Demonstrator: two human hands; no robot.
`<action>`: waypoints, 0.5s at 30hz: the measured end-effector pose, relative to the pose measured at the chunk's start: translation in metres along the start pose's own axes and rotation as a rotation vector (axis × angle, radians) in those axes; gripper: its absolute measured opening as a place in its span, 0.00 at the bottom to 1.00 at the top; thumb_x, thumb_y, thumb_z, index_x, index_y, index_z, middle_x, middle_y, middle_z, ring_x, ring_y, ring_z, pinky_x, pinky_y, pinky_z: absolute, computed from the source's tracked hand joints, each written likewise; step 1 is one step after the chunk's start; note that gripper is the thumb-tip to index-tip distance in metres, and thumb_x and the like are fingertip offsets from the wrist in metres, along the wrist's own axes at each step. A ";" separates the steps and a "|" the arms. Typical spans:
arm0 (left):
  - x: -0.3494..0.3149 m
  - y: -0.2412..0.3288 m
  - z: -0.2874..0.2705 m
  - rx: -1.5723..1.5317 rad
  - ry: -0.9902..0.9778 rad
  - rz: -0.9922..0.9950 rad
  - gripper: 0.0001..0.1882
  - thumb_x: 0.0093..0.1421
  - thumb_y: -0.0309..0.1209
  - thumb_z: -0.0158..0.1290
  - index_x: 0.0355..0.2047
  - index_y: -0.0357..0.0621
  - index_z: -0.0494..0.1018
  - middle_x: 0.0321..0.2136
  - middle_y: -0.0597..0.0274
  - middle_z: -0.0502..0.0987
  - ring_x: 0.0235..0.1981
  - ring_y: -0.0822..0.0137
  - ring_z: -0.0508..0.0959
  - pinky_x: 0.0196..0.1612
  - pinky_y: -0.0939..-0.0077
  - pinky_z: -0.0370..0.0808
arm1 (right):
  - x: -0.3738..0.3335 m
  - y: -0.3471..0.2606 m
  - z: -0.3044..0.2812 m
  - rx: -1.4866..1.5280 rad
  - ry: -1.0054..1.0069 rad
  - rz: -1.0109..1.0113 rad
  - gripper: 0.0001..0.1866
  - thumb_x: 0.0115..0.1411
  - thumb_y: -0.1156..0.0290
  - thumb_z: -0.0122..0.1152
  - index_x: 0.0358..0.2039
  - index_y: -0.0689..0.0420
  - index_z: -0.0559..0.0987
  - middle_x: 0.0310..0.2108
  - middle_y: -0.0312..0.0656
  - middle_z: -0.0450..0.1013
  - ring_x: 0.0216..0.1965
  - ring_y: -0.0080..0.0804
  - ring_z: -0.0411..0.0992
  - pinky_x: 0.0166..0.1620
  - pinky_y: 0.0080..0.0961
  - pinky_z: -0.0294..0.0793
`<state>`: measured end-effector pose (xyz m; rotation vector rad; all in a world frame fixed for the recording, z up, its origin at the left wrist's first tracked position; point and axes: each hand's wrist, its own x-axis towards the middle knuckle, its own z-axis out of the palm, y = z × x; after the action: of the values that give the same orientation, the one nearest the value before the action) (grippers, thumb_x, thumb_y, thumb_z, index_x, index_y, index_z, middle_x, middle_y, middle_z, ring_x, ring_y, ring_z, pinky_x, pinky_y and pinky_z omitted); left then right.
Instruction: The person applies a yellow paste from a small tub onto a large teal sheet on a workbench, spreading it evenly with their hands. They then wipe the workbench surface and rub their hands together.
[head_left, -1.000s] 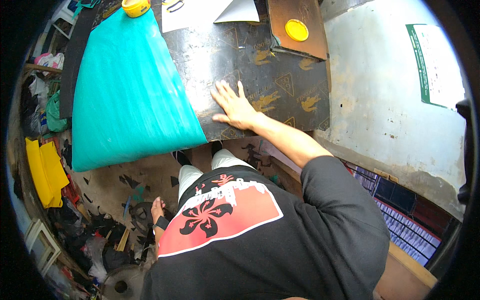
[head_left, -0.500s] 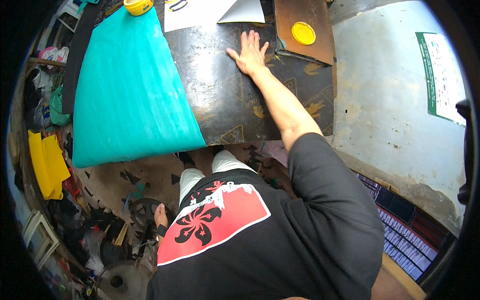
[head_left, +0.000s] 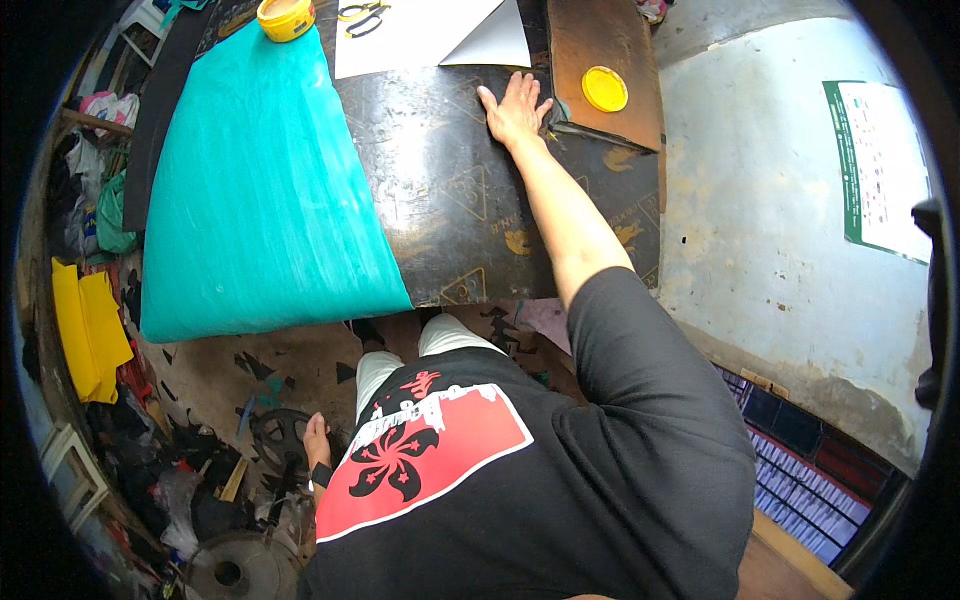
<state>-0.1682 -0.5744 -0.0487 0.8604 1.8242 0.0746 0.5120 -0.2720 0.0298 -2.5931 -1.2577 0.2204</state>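
Right hand (palm down) has black tabletop beneath, teal sheet leftward.

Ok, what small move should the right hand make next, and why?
I'd probably draw the right hand back toward the near edge of the black tabletop. It lies spread, palm down, with the white sheet close ahead and the brown board close on its right, leaving little room those ways, while black surface stretches back behind it.
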 end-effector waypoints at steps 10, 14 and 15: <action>0.007 -0.083 0.011 0.215 -0.143 0.031 0.23 0.65 0.45 0.48 0.49 0.37 0.73 0.34 0.62 0.79 0.28 0.71 0.75 0.34 0.75 0.73 | -0.043 -0.063 0.020 -0.069 -0.186 -0.330 0.47 0.60 0.35 0.42 0.68 0.55 0.47 0.70 0.54 0.37 0.71 0.46 0.30 0.67 0.58 0.26; 0.006 -0.034 -0.003 -0.041 0.004 0.064 0.22 0.66 0.43 0.48 0.51 0.39 0.73 0.32 0.64 0.76 0.31 0.72 0.74 0.37 0.77 0.70 | -0.048 -0.074 0.023 -0.144 -0.098 -0.313 0.45 0.60 0.37 0.44 0.68 0.55 0.49 0.70 0.53 0.40 0.71 0.46 0.34 0.67 0.58 0.28; 0.006 -0.022 -0.004 -0.096 0.023 0.020 0.22 0.66 0.43 0.48 0.51 0.39 0.72 0.34 0.63 0.76 0.32 0.71 0.75 0.38 0.76 0.71 | -0.053 -0.078 0.024 -0.104 -0.079 -0.349 0.45 0.60 0.38 0.44 0.68 0.55 0.50 0.70 0.53 0.40 0.71 0.46 0.34 0.67 0.59 0.29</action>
<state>-0.1838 -0.5857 -0.0609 0.8136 1.8184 0.1839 0.4154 -0.2633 0.0305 -2.4124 -1.7642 0.1957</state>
